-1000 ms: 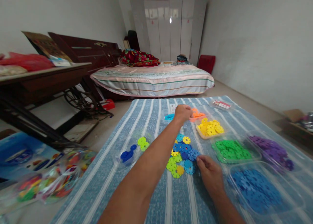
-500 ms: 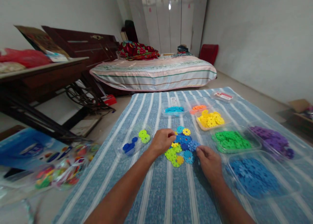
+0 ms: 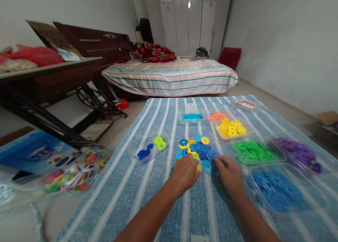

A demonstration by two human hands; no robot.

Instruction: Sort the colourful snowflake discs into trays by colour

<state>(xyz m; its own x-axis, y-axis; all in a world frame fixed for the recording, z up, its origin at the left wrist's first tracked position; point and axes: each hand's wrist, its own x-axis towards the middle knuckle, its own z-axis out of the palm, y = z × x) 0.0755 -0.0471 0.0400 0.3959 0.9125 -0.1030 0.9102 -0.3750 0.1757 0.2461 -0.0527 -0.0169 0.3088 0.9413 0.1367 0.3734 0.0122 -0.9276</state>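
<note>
A cluster of notched plastic interlocking discs [image 3: 198, 147] in blue, light blue, yellow and lime green lies mid-table, overlapping and seemingly joined. My left hand [image 3: 186, 172] is closed over its lower left part, hiding most of the lime-green discs; its fingertips are mostly out of sight. A yellow disc [image 3: 199, 168] peeks out beside its thumb. On the right side, my right hand [image 3: 229, 173] pinches the edge of a blue disc [image 3: 212, 154] between thumb and fingers.
Clear trays hold blue [image 3: 276, 191], green [image 3: 253, 152], purple [image 3: 299, 154], yellow [image 3: 231, 128], orange [image 3: 218, 115] and light-blue discs [image 3: 192, 116]. Another tray, left, holds dark-blue [image 3: 144, 153] and lime discs [image 3: 160, 143]. A striped cloth [image 3: 163, 118] covers the table; a bed [image 3: 171, 78] stands behind.
My left hand has moved from the cluster's upper left down onto its lower left, uncovering blue and yellow discs there. My right hand keeps its pinch. The view has shifted slightly.
</note>
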